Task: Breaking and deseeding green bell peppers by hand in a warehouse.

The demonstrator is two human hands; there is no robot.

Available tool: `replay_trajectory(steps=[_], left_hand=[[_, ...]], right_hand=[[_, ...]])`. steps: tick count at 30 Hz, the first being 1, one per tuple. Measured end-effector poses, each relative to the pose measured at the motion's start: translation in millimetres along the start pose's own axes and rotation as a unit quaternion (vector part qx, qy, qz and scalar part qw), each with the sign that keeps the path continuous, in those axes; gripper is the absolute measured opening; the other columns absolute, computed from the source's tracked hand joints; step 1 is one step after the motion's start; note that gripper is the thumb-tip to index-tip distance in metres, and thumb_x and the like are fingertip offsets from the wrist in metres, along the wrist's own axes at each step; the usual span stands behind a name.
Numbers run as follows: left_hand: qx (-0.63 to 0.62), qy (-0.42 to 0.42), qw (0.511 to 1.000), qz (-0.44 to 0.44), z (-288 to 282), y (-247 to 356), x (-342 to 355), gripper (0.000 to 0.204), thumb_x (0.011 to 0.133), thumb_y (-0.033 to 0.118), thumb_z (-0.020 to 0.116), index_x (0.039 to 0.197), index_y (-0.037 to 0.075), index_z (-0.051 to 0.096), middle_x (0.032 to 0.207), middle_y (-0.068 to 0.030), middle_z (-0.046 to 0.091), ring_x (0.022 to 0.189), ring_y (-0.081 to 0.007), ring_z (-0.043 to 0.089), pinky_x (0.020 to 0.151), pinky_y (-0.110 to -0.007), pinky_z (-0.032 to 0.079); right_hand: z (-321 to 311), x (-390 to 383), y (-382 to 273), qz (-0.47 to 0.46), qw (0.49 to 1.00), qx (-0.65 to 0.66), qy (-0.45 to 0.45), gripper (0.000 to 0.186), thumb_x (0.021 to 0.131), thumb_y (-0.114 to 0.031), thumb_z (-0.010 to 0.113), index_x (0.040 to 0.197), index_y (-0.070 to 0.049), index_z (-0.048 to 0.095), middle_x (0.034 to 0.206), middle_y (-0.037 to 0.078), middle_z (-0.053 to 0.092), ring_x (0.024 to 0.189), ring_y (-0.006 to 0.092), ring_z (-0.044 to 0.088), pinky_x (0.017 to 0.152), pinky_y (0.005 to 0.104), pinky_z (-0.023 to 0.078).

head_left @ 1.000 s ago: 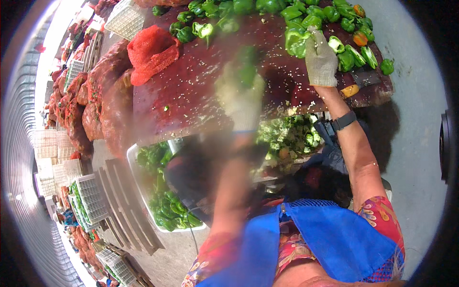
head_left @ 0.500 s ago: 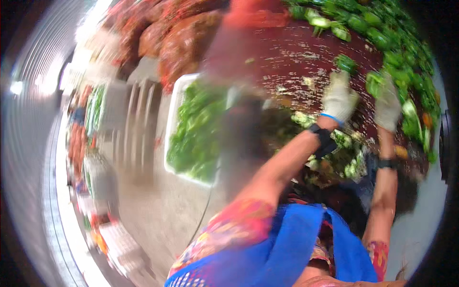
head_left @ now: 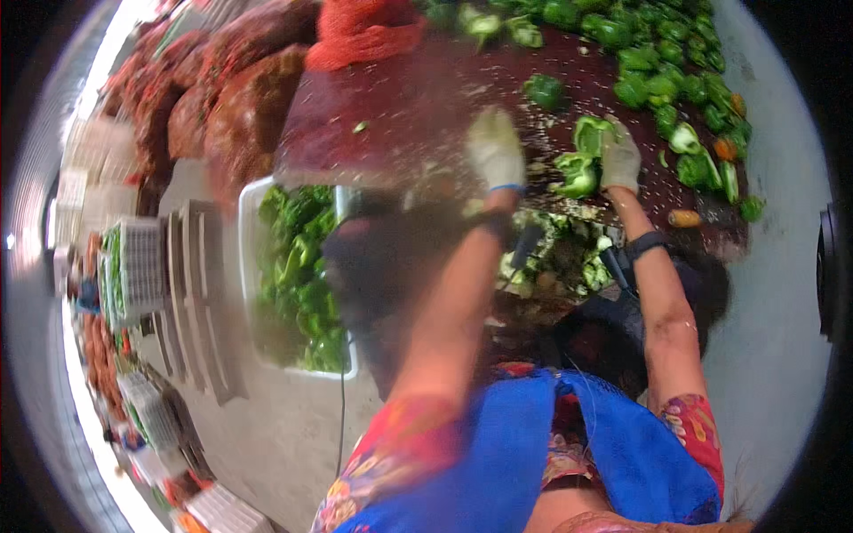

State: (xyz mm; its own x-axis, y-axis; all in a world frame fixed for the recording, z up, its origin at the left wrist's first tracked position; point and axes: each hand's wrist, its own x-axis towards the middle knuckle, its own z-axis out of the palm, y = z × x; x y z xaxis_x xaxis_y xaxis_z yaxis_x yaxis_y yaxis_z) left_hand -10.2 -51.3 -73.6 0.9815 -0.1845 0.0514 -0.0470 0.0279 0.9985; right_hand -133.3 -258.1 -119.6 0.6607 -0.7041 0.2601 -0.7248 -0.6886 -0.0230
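Closest to the person, below the near edge of the desk (head_left: 418, 98), a bin of green pepper scraps (head_left: 564, 258) sits between the two forearms, and a white tub (head_left: 251, 266) packed with cut green pepper stands on the floor off the desk's near-left corner. Just past the near edge, the left hand (head_left: 496, 149), gloved in pale fabric, hangs over the dark red top with its fingers loosely curled and nothing in them that shows; motion blur hides the exact grip. Beside it, the gloved right hand (head_left: 619, 160) is closed on an opened green pepper (head_left: 593, 135), with a second split pepper (head_left: 576, 174) lying just under it, touching the desk. Seeds speckle the surface around both.

To do this well, I judge the right hand should pin the pepper firmly while the left comes in to pull the core free, working over the near edge so the waste drops into the bin.

Farther back, whole green peppers (head_left: 662, 84) crowd the far-right corner, a red mesh sack (head_left: 369, 34) lies at the far edge, and filled sacks (head_left: 235, 107) are stacked off the left edge.
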Motion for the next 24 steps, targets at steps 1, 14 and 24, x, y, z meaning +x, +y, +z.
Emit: replay_trajectory(steps=[1,14,24], left_hand=[[0.055,0.0,0.998,-0.002,-15,18,-6,0.045,0.095,0.03,0.055,0.13,0.002,0.054,0.128,-0.0184,0.058,0.118,-0.0293,0.055,0.104,-0.042,0.041],[0.44,-0.23,0.817,0.294,22,-12,-72,0.029,0.069,0.001,0.063,0.098,0.002,0.062,0.093,-0.0207,0.057,0.09,-0.0375,0.058,0.075,-0.046,0.05],[-0.339,-0.277,0.88,-0.183,-11,78,-47,0.053,0.083,0.019,0.067,0.13,0.002,0.049,0.12,-0.013,0.058,0.106,-0.0203,0.057,0.093,-0.034,0.048]], right_hand=[[-24,-1,-25,0.159,0.922,0.354,-0.014,0.043,0.093,-0.026,0.058,0.135,-0.014,0.055,0.124,0.012,0.064,0.112,0.0275,0.062,0.093,0.0343,0.049],[-63,-20,-64,-0.066,0.974,0.208,-0.065,0.046,0.096,-0.028,0.049,0.14,-0.015,0.045,0.127,0.013,0.061,0.102,0.0328,0.065,0.084,0.041,0.053],[-97,-27,-51,-0.091,0.854,0.507,0.076,0.034,0.101,-0.018,0.049,0.131,-0.004,0.057,0.133,0.009,0.059,0.12,0.017,0.056,0.101,0.0296,0.043]])
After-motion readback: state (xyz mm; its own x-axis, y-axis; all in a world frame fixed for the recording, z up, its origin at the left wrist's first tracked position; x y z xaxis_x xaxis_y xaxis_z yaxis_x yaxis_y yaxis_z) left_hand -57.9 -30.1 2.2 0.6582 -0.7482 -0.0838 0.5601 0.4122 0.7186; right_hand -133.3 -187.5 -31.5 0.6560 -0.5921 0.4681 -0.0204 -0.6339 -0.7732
